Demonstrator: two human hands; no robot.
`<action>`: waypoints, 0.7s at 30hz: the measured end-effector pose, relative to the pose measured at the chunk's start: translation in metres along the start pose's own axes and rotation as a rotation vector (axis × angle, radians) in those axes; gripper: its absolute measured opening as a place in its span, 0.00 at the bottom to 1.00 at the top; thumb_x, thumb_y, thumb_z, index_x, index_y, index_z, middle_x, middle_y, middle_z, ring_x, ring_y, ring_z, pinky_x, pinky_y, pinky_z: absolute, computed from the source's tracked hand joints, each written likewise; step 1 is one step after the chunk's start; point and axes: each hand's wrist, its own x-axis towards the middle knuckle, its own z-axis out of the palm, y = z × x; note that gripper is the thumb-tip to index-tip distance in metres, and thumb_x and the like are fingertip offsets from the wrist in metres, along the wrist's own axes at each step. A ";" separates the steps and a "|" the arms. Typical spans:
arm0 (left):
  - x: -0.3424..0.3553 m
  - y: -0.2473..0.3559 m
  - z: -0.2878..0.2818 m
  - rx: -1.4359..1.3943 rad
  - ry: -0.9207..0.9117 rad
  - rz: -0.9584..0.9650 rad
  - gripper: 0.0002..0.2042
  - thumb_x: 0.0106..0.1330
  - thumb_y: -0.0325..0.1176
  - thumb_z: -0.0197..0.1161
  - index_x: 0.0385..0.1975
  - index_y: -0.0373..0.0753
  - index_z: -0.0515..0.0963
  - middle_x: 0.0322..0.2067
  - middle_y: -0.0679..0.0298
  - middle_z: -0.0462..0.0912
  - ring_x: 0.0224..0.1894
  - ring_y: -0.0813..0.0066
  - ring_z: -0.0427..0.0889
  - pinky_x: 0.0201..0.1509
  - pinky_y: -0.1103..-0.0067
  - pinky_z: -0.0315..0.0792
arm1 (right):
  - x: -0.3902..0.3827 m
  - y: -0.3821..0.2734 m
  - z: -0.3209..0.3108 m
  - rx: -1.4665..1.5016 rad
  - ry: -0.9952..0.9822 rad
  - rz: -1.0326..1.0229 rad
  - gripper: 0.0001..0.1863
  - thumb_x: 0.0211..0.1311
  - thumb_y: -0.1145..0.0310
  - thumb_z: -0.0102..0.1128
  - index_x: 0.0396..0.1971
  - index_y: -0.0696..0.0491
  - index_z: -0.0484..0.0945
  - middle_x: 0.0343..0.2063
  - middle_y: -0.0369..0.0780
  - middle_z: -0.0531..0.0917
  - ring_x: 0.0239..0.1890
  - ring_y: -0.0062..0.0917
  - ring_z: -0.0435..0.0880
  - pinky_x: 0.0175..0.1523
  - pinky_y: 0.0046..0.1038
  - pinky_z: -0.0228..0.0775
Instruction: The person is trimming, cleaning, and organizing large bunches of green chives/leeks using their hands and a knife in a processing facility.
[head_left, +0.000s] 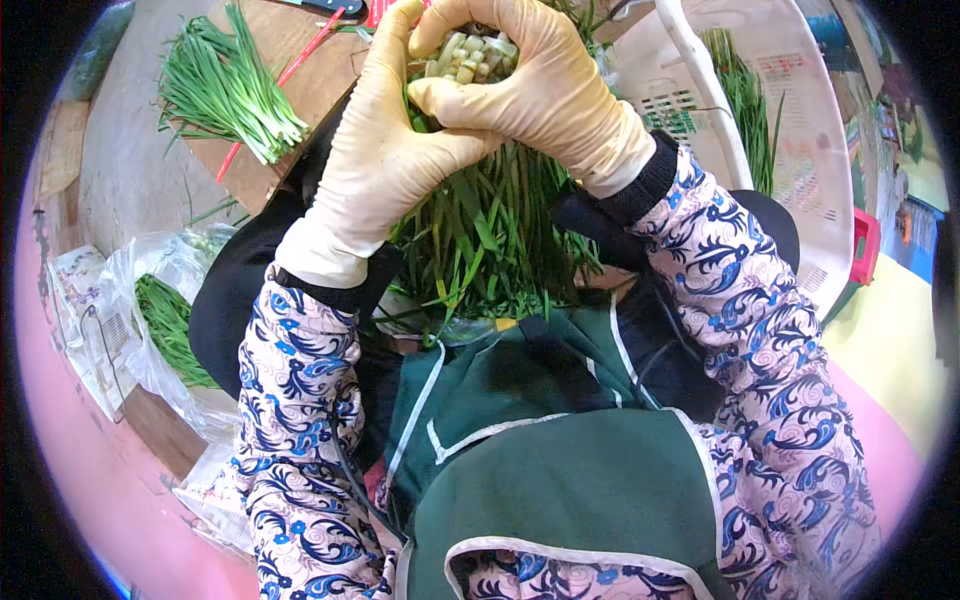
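Note:
My left hand (385, 150), in a cream-yellow glove, is wrapped round the left side of a large bundle of long green leafy stalks (495, 235). My right hand (525, 95), gloved the same way, curls round the top from the right, its thumb and fingers around the pale stalk ends (470, 58), which point up toward me. The leaves hang down between my dark-clad legs onto my green apron (560, 460). My fingertips are partly hidden among the stalks.
A wooden board (240, 175) at upper left holds a loose green bunch (225, 95), a red strip (300, 60) and a black-handled knife (330, 8). Clear plastic bags of greens (165, 320) lie at left. A white plastic basket (805, 190) with more greens stands at right beside a red container (865, 245).

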 end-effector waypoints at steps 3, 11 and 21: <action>0.000 0.003 -0.001 0.075 -0.025 0.058 0.45 0.45 0.20 0.74 0.67 0.38 0.57 0.54 0.63 0.72 0.56 0.72 0.74 0.61 0.77 0.68 | 0.001 -0.002 -0.002 -0.005 0.000 0.017 0.15 0.42 0.72 0.70 0.33 0.54 0.77 0.31 0.39 0.77 0.34 0.27 0.78 0.41 0.26 0.71; -0.003 -0.020 -0.007 0.151 -0.120 -0.103 0.38 0.45 0.30 0.79 0.57 0.35 0.65 0.53 0.63 0.74 0.53 0.73 0.75 0.58 0.78 0.70 | 0.002 0.007 -0.003 -0.026 0.015 -0.154 0.16 0.44 0.73 0.70 0.36 0.55 0.78 0.33 0.39 0.78 0.36 0.28 0.79 0.43 0.27 0.71; -0.015 -0.022 0.001 -0.909 -0.125 -0.227 0.30 0.55 0.15 0.66 0.58 0.37 0.64 0.52 0.65 0.73 0.53 0.76 0.75 0.58 0.78 0.74 | -0.002 -0.012 -0.003 -0.154 -0.069 -0.045 0.23 0.35 0.60 0.77 0.34 0.50 0.80 0.32 0.40 0.78 0.38 0.34 0.79 0.43 0.30 0.73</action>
